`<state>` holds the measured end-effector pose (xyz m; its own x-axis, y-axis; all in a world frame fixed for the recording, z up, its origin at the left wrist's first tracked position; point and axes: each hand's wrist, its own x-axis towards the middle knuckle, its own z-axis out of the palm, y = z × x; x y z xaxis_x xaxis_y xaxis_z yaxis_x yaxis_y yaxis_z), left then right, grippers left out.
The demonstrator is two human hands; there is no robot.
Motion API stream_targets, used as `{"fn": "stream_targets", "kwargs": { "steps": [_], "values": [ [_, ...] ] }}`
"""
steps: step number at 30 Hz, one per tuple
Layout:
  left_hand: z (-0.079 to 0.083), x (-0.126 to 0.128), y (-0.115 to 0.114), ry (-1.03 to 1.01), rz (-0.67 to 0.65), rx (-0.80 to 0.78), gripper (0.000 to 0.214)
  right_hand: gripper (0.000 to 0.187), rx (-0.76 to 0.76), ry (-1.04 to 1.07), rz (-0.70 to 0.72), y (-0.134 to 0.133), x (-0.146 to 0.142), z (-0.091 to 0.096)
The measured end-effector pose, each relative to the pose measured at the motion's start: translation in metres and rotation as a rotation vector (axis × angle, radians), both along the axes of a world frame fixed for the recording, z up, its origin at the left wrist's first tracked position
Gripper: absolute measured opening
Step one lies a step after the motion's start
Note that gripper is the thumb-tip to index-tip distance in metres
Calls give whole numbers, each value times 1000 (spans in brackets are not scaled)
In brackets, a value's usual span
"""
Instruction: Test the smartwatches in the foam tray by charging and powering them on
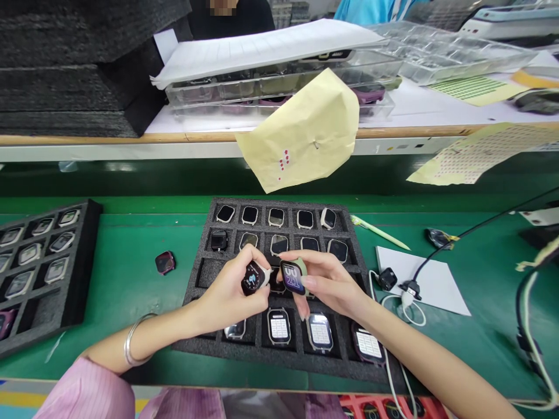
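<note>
My left hand (231,288) is closed around a small smartwatch body with a white case (254,277), its dark screen lit. My right hand (325,280) pinches a second watch body with a green case (293,277), its screen showing large digits. Both hands hover over the middle of a black foam tray (198,273) whose pockets hold several more watch bodies. The front row of pockets holds watches with lit white screens (278,326).
A second foam tray (82,256) with watches lies at the left. A loose dark-red watch (165,262) lies on the green mat. At right lie white paper (437,285), charging cables (404,288), a green pen (379,231). A yellow sheet (305,134) hangs from the shelf with clear trays.
</note>
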<state>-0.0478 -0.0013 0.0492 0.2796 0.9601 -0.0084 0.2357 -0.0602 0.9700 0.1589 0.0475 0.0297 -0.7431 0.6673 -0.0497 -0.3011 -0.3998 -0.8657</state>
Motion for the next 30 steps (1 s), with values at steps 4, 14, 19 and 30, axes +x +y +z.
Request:
{"fn": "stream_targets", "kwargs": {
  "steps": [4,14,19,30],
  "values": [
    [2,-3,-4,-42,-16,25,23,40,18,26,-4,-3,2,7],
    [4,-4,-6,-55,15,41,28,44,-30,-3,-14,-9,1,10],
    [5,-5,-3,-284,-40,-242,62,43,-62,-12,-24,-7,-5,8],
    [1,-23,-1,-557,-4,-534,41,38,-4,-170,-149,-8,6,-1]
  ]
}}
